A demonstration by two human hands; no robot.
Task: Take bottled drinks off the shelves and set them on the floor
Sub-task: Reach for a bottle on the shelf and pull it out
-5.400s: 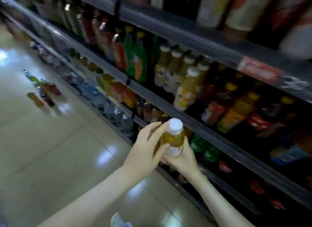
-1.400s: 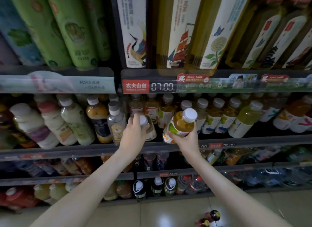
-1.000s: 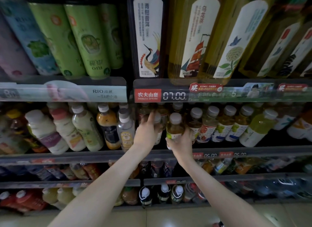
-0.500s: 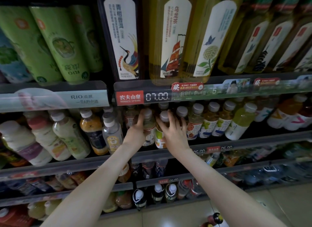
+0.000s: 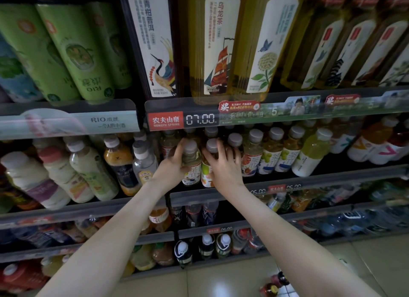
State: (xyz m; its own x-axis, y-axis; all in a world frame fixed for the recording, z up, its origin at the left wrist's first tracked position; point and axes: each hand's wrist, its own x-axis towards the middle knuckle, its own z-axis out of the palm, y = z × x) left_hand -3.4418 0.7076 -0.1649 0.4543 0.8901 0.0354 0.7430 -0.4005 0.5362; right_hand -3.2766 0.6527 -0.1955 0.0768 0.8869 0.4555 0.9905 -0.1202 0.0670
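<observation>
- Our left hand (image 5: pixel 170 167) grips a pale tea bottle (image 5: pixel 192 161) on the middle shelf (image 5: pixel 309 181), with the thumb raised beside its grey cap.
- Our right hand (image 5: pixel 224 167) lies with spread fingers over the neighbouring orange-labelled bottle (image 5: pixel 205 175), which stands just beside the first.
- Right above them, a price display (image 5: pixel 200 119) on the rail reads 07.00.
- Tall tea bottles (image 5: pixel 218 42) stand on the shelf overhead.
- Two small bottles (image 5: pixel 271 289) stand on the tiled floor (image 5: pixel 221 283) at lower right.
</observation>
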